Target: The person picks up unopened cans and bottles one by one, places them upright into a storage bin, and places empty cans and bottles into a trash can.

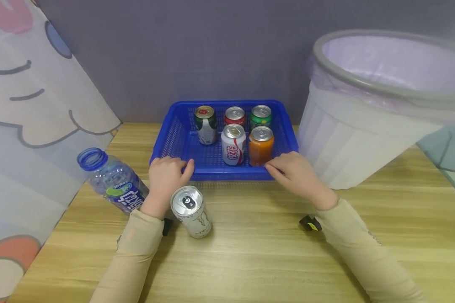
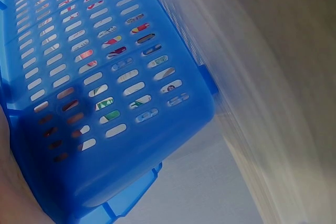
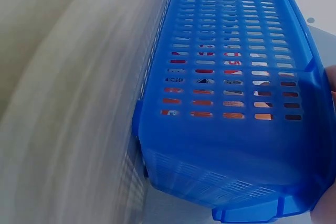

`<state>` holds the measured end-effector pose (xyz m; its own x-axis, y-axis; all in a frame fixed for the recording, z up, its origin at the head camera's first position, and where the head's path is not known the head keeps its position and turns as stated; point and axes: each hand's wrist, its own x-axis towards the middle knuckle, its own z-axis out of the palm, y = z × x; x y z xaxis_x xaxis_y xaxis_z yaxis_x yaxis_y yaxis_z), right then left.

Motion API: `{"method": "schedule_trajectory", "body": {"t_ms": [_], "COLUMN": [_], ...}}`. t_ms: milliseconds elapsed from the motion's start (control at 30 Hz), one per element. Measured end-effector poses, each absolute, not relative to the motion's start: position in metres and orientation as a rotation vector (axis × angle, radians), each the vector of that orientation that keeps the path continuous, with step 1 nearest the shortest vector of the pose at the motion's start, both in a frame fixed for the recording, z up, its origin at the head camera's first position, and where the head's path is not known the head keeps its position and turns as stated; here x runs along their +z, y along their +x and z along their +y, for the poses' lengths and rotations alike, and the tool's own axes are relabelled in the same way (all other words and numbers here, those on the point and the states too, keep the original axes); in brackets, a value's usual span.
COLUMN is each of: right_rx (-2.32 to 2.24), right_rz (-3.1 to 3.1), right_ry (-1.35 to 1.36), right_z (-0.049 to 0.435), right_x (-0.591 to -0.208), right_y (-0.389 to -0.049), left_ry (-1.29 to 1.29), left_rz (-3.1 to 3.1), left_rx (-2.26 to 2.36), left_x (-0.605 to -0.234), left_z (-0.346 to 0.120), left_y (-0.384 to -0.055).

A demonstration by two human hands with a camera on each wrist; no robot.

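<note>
A blue perforated plastic basket (image 1: 227, 173) stands against the grey back wall. My left hand (image 1: 167, 174) grips its near left corner. On the near right corner my right hand (image 1: 297, 176) grips the rim, thumb towards me. Inside stand several drink cans: a dark green and white can (image 1: 206, 129), a red can (image 1: 235, 114), a green can (image 1: 260, 115), a white and red can (image 1: 233, 150) and an orange can (image 1: 261, 150). Both wrist views show the slotted basket wall (image 2: 142, 145) (image 3: 236, 140), with only a bit of each hand at the frame edge.
An opened white energy drink can (image 1: 198, 219) stands beside my left wrist. Left of that wrist is an uncapped clear bottle (image 1: 117, 181) with a blue label. A white bin (image 1: 349, 126) with a lined grey rim stands right of the basket. The wooden tabletop (image 1: 250, 252) lies beneath.
</note>
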<state>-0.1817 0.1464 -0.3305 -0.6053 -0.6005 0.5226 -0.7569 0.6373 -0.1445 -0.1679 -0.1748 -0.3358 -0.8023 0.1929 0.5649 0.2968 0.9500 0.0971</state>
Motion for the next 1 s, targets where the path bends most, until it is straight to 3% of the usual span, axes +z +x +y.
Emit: {"method": "schedule_trajectory", "body": {"t_ms": [1000], "right_rx": [0.504], "right_rz": [-2.198], "right_ry": [0.967], "right_z": [0.143], "right_x": [-0.346], "right_y": [-0.182], "left_ry": [-0.347], "left_rz": [-2.593], "left_rx": [-0.333], "left_x": [-0.332], "left_z": [-0.175], "left_y": [-0.166]}}
